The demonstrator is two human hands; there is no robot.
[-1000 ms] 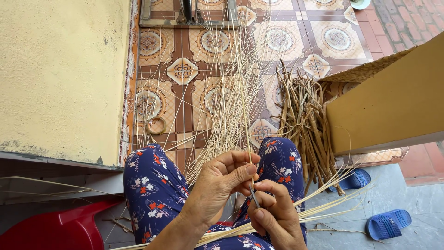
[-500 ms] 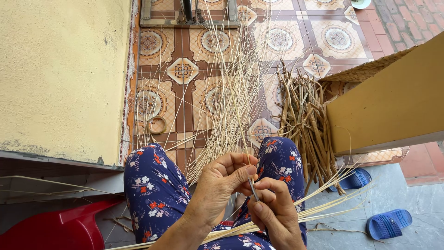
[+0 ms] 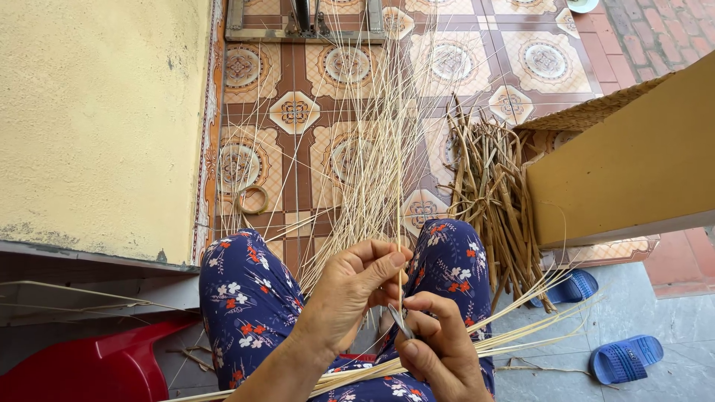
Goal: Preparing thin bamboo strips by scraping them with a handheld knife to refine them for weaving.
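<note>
Almost nothing has shifted vs a sec ago: both hands sit in the same spot over my lap, same strip pinched, so the work w/ this strip is mid-step, not finished.

Landmark = my floral knees (image 3: 246,298). Left of them: red plastic stool (image 3: 89,368). Over the gap betw. them: my left hand (image 3: 350,294), wrist bent in, thumb & forefinger closed on a thin upright bamboo strip (image 3: 400,223). Just right of it, touching: right hand (image 3: 439,346), fingers curled shut round a small metal blade (image 3: 402,321) set against the strip. Beyond the knees, loose strips (image 3: 350,164) fan over the tiled floor (image 3: 298,112). Right of the knees: bundle of thicker sticks (image 3: 491,186), then blue sandals (image 3: 625,357).
</note>
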